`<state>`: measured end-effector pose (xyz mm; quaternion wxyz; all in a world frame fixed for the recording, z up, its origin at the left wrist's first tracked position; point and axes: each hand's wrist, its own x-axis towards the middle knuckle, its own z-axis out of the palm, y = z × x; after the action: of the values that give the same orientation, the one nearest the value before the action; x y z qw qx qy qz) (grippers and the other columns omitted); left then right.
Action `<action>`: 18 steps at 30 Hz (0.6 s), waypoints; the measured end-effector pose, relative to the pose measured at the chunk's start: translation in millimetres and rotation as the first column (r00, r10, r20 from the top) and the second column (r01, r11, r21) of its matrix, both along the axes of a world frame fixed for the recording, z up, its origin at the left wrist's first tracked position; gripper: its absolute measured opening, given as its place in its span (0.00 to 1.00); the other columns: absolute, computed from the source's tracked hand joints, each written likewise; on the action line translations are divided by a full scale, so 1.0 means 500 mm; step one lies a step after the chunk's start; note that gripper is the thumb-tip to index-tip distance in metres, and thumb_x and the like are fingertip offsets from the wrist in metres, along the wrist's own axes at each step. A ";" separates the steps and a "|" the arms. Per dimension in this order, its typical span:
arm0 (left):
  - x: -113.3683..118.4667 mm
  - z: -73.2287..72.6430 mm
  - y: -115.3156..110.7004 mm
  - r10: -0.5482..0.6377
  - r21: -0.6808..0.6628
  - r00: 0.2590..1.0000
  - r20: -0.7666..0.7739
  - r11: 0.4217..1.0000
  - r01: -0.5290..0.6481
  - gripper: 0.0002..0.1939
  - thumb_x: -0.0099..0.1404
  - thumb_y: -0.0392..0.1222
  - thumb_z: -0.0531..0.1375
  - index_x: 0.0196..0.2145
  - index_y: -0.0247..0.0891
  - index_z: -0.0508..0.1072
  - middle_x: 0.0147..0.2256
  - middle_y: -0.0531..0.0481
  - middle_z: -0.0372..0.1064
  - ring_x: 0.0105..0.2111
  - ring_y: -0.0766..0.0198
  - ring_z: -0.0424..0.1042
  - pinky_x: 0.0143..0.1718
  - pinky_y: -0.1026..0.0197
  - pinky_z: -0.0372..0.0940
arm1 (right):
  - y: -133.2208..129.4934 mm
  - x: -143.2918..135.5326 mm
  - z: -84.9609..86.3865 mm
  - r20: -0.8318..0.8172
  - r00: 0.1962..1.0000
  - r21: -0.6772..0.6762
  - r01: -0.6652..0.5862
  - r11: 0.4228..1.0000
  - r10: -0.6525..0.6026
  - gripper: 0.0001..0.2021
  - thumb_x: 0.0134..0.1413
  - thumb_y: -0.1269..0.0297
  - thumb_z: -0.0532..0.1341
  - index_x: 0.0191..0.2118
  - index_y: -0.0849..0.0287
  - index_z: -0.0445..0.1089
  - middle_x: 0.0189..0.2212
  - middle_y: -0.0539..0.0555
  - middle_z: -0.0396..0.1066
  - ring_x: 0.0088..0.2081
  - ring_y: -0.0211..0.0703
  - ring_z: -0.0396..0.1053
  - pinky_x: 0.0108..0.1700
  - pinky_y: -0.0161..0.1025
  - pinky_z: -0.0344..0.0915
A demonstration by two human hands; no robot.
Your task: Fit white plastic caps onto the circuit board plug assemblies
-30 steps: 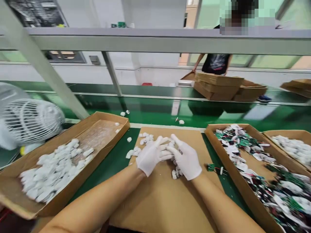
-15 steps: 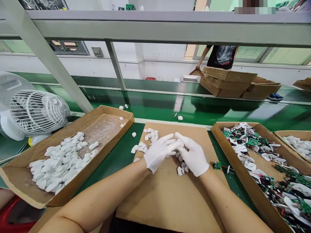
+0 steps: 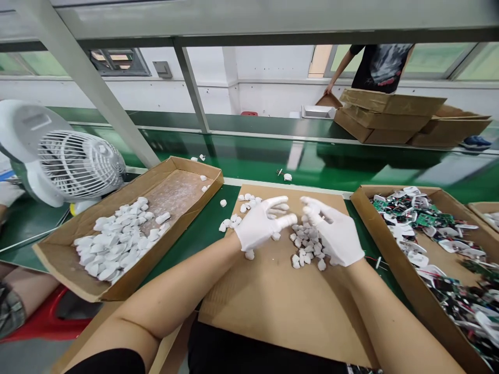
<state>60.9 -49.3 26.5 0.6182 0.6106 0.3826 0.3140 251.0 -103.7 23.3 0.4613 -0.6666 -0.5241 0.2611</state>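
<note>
White gloves cover both of my hands above a flat cardboard sheet (image 3: 288,306). My left hand (image 3: 263,222) has its fingers apart and nothing visible in it; a few white pieces (image 3: 249,198) lie just behind it. My right hand (image 3: 333,228) is spread too, beside and partly over a pile of small greyish-white pieces (image 3: 307,244), some of which it hides. A gap separates the two hands. Single pieces lie near my left hand's palm and wrist.
An open carton (image 3: 195,208) of white pieces is at left, beside a fan (image 3: 81,161). At right stands a carton (image 3: 390,249) of circuit boards and wired parts. Behind the green bench, a person (image 3: 378,67) stands by cardboard boxes (image 3: 385,117). Another gloved hand (image 3: 10,193) shows far left.
My hands have moved apart, my right hand shifting right, and more of the greyish-white pile shows between them. The view has shifted, with the upper shelf mostly out of frame.
</note>
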 end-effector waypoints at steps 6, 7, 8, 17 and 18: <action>-0.001 -0.033 0.009 -0.047 0.452 0.718 -0.694 0.748 0.486 0.10 0.56 0.44 0.64 0.37 0.43 0.80 0.38 0.45 0.72 0.50 0.47 0.65 0.57 0.45 0.53 | 0.029 0.068 -0.013 -0.237 0.963 0.123 0.161 0.979 -0.129 0.23 0.50 0.54 0.67 0.51 0.58 0.74 0.42 0.56 0.77 0.42 0.45 0.75 0.51 0.45 0.68; 0.000 -0.038 0.010 -0.015 0.449 0.682 -0.731 0.743 0.497 0.08 0.57 0.43 0.63 0.34 0.43 0.80 0.37 0.44 0.72 0.50 0.47 0.64 0.56 0.45 0.52 | 0.030 0.078 -0.008 -0.252 0.957 0.105 0.173 0.979 -0.142 0.21 0.50 0.51 0.67 0.46 0.60 0.76 0.40 0.57 0.78 0.39 0.46 0.75 0.48 0.46 0.70; 0.000 -0.042 0.012 0.015 0.449 0.658 -0.753 0.742 0.497 0.07 0.57 0.43 0.62 0.32 0.42 0.80 0.37 0.42 0.72 0.50 0.45 0.64 0.56 0.43 0.50 | 0.027 0.088 0.000 -0.264 0.952 0.090 0.181 0.979 -0.152 0.20 0.50 0.49 0.67 0.42 0.61 0.77 0.38 0.59 0.78 0.36 0.46 0.75 0.45 0.46 0.71; -0.009 -0.037 0.016 0.064 0.490 0.642 -0.764 0.704 0.513 0.10 0.60 0.43 0.58 0.31 0.41 0.80 0.39 0.40 0.71 0.50 0.44 0.62 0.56 0.41 0.48 | -0.084 0.162 0.037 0.476 0.838 -0.015 0.313 0.950 -0.268 0.15 0.49 0.57 0.65 0.43 0.51 0.79 0.37 0.55 0.78 0.35 0.52 0.74 0.45 0.53 0.66; -0.009 -0.036 0.015 0.073 0.496 0.642 -0.763 0.702 0.510 0.11 0.61 0.43 0.58 0.33 0.40 0.80 0.40 0.40 0.72 0.49 0.45 0.63 0.56 0.41 0.50 | -0.097 0.171 0.022 0.527 0.816 -0.013 0.289 0.957 -0.239 0.12 0.45 0.58 0.67 0.39 0.51 0.80 0.36 0.56 0.78 0.34 0.53 0.73 0.42 0.51 0.66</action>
<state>56.4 -41.6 8.5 0.1797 0.9078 0.3718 0.0728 336.4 -152.0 34.3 0.3030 -0.7990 -0.5187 0.0287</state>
